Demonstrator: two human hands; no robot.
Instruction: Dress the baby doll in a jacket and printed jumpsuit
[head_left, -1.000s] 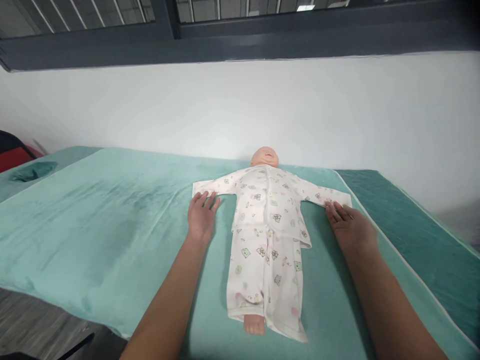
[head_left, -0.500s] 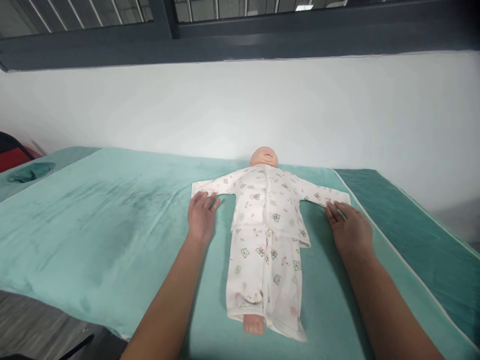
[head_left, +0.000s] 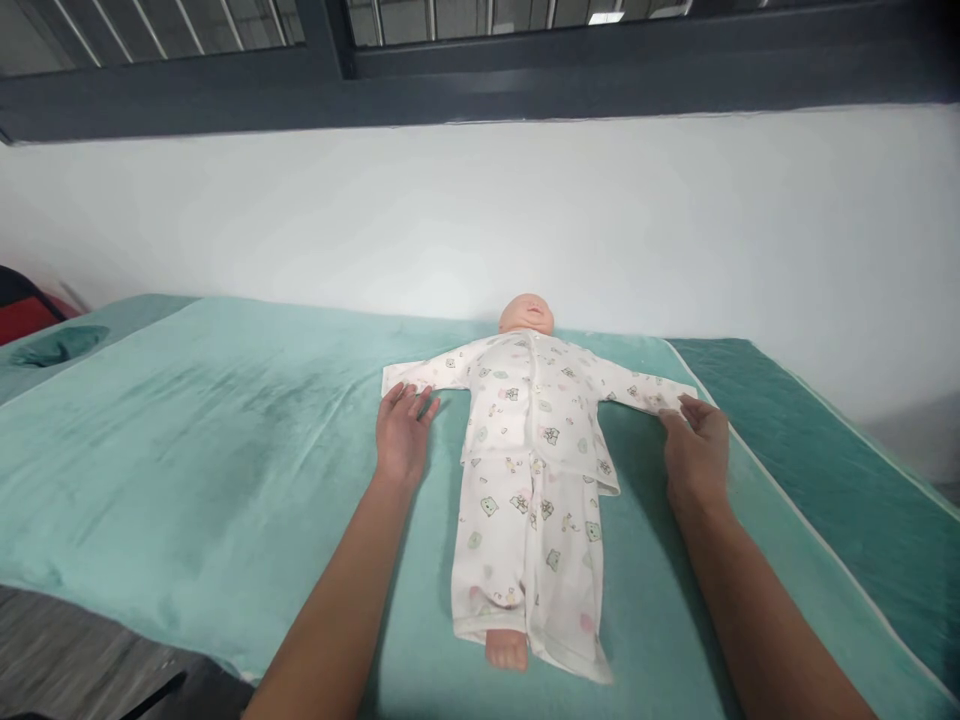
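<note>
A baby doll [head_left: 527,313] lies on its back, head toward the wall, dressed in a white patterned top [head_left: 501,400] and matching pants [head_left: 491,545]. Both sleeves stretch out sideways. One foot [head_left: 507,650] shows below the pant leg on the left; the other is covered. My left hand [head_left: 403,430] rests with fingers apart at the lower edge of the left-side sleeve [head_left: 442,373]. At the end of the right-side sleeve [head_left: 637,388], my right hand [head_left: 696,445] pinches the cuff between thumb and fingers. No doll hands show at either cuff.
A light green cover [head_left: 225,430] spreads under the doll, with a darker green one [head_left: 840,480] to the right. Behind stands a white wall [head_left: 450,220] below a dark window frame [head_left: 525,85]. A red and black item [head_left: 26,310] sits at far left.
My right hand has closed from loosely extended fingers into a pinch at the cuff of the right-side sleeve. My left hand and the doll look almost unchanged.
</note>
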